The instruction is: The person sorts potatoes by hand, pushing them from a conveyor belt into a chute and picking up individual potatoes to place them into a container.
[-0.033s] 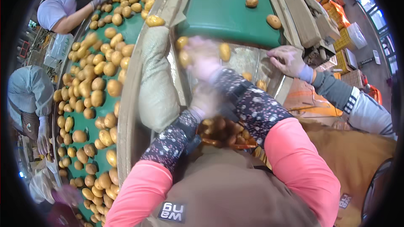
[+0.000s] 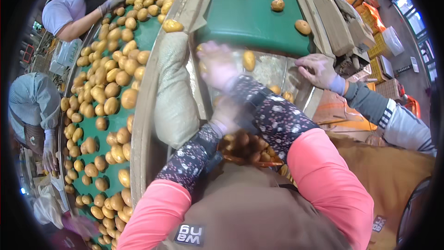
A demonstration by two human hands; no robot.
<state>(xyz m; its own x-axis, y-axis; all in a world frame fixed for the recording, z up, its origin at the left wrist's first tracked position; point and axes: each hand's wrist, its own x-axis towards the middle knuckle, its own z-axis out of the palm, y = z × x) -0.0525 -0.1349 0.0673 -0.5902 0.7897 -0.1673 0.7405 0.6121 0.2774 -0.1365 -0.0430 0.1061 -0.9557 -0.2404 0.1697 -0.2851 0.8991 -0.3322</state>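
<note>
My right hand [image 2: 216,65] reaches across to the left side of the metal chute [image 2: 270,65] below the green belt [image 2: 259,23]. Motion blurs it, but its fingers look stretched out over potatoes that it partly covers. An oblong yellow potato [image 2: 249,60] lies just right of it. My left hand [image 2: 226,113] is nearer to me, under my right forearm; its fingers are smeared and partly hidden, so its grip cannot be made out. More potatoes [image 2: 287,96] lie lower on the chute. Below my wrists, several potatoes [image 2: 245,146] fill an orange-edged container.
A stuffed pale sack [image 2: 175,92] lies along the chute's left side. Beyond it a second green belt [image 2: 99,150] carries many potatoes, with co-workers at its far side. On the right, another person's gloved hand [image 2: 319,69] rests at the chute's edge. Yellow crates [image 2: 379,46] stand behind.
My right hand has shifted slightly left, over the potatoes that showed beside it. My left hand has hardly moved. The whole view has shifted a little.
</note>
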